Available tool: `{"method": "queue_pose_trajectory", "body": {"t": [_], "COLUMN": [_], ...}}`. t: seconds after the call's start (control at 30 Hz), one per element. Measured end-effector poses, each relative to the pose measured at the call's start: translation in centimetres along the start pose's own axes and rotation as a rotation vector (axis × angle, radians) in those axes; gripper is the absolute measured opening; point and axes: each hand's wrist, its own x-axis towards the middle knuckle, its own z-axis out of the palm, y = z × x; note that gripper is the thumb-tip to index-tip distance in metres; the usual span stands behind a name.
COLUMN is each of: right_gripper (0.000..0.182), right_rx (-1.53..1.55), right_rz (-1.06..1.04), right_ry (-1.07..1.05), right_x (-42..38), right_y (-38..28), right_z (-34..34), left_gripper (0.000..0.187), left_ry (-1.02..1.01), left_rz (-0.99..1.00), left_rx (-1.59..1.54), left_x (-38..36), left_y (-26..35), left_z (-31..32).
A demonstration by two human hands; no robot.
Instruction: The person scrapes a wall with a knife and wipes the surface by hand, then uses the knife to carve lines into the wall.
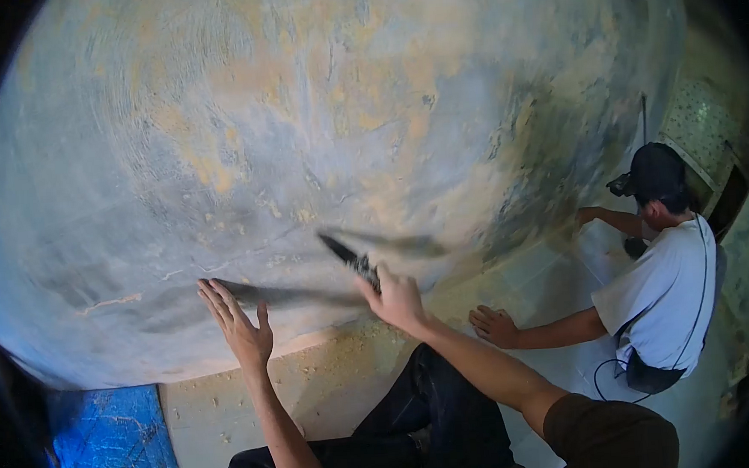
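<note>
My right hand [394, 298] is closed around the handle of a knife [339, 249]. Its dark blade points up and left, overlapping the wall [318, 152] in this view. The wall's surface is blue-grey with worn, yellowish patches and rough streaks. Low on the left, my left hand [241, 330] is raised with the fingers stretched out, the fingertips right at the wall and a dark shadow running right from them. Nothing is in that hand.
Pale crumbs lie on the floor [223, 415] along the wall's foot. A blue sheet [117, 443] covers the floor at lower left. Close on my right sits another person [664, 276] in a cap and white shirt, one hand on the floor, the other near the wall. A dark cable lies beside them.
</note>
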Motion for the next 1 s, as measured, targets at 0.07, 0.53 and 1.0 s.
{"method": "queue_pose_trajectory", "body": {"t": [0.07, 0.53, 1.0], "right_gripper": [0.038, 0.046, 0.038], "right_rx": [0.132, 0.493, 0.591], "right_rz": [-0.063, 0.042, 0.107], "right_ry": [-0.11, -0.603, -0.429], "right_x": [-3.5, -7.1, -6.6], "right_y": [-0.1, 0.8, 1.6], "right_z": [2.0, 10.0, 9.8], "left_gripper": [0.088, 0.045, 0.039], "left_ry": [0.016, 0.252, 0.123], "left_rz": [0.005, -0.054, -0.159], "left_rx": [-0.006, -0.077, -0.496], "left_x": [0.1, 0.1, -0.2], "left_y": [-0.3, 2.2, 3.2], "left_z": [0.6, 0.9, 1.8]}}
